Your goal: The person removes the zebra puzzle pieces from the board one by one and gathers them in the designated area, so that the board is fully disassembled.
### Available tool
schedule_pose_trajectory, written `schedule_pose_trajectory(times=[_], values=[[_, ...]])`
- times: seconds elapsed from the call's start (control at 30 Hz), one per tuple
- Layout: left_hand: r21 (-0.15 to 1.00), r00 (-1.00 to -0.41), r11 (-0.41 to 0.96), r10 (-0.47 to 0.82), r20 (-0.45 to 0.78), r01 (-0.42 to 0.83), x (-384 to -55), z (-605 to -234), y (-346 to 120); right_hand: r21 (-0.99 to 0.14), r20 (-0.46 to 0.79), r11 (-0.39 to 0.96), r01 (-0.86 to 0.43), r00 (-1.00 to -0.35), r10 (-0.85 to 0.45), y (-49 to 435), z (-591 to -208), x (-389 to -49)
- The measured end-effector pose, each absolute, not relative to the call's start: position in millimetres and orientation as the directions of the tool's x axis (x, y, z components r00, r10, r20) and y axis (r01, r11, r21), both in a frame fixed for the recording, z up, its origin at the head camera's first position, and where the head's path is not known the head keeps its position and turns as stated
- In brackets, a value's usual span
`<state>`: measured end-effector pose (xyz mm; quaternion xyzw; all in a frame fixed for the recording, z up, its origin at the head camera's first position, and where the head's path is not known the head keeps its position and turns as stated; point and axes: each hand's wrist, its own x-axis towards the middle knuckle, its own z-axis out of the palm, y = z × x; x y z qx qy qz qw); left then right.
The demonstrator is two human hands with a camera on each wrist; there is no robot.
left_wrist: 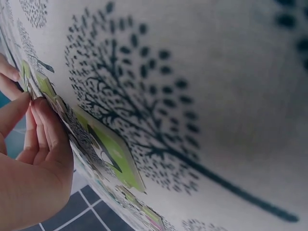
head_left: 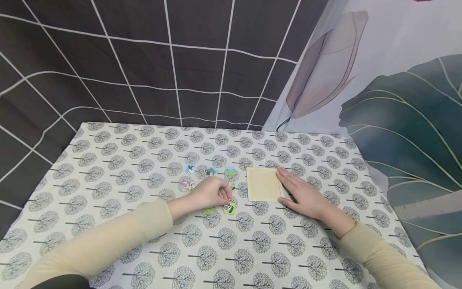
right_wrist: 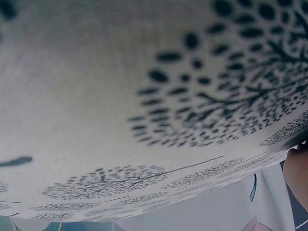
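My left hand [head_left: 213, 192] pinches at a panda puzzle piece [head_left: 229, 208], thumb and forefinger right at its upper edge. In the left wrist view, the pinching fingers [left_wrist: 48, 125] stand close over the cloth, beside a green puzzle piece [left_wrist: 108, 149]. My right hand [head_left: 304, 194] rests with extended fingers on the right edge of a square, pale wooden puzzle tray [head_left: 265, 184]. Only part of that hand [right_wrist: 296, 171] enters the right wrist view. Other picture pieces lie apart around my left hand, including a zebra piece [head_left: 190, 169]; some are partly hidden under it.
A white tablecloth [head_left: 223, 257] with grey trees covers the table. Along the back hangs a dark curtain with a white grid [head_left: 195, 64]; a leaf-patterned curtain [head_left: 408, 132] hangs at the right. A blue-sky piece [head_left: 213, 170] and a green piece [head_left: 229, 171] lie left of the tray.
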<state>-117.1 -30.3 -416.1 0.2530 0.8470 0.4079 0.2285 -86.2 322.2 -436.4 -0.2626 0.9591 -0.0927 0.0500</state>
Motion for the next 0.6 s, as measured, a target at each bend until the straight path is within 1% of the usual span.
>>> schedule_pose_trajectory(times=[0.2, 0.43, 0.53, 0.6], values=[[0.804, -0.762, 0.535, 0.624, -0.171, 0.258, -118.8, -418.2, -31.7, -0.201, -0.052, 0.848, -0.491, -0.859, -0.510, 322.9, -436.4, -85.7], [0.800, -0.733, 0.517, 0.663, -0.149, 0.305, -121.7, -418.3, -37.0, -0.199, -0.041, 0.848, -0.492, -0.860, -0.508, 322.7, -437.2, -85.2], [0.786, -0.740, 0.531, 0.656, -0.144, 0.318, -123.6, -417.6, -44.9, -0.207, -0.056, 0.852, -0.481, -0.864, -0.501, 322.4, -437.4, -85.3], [0.777, -0.760, 0.546, 0.634, -0.140, 0.312, -124.2, -416.0, -52.8, -0.212, -0.068, 0.855, -0.473, -0.866, -0.496, 321.8, -436.7, -85.5]])
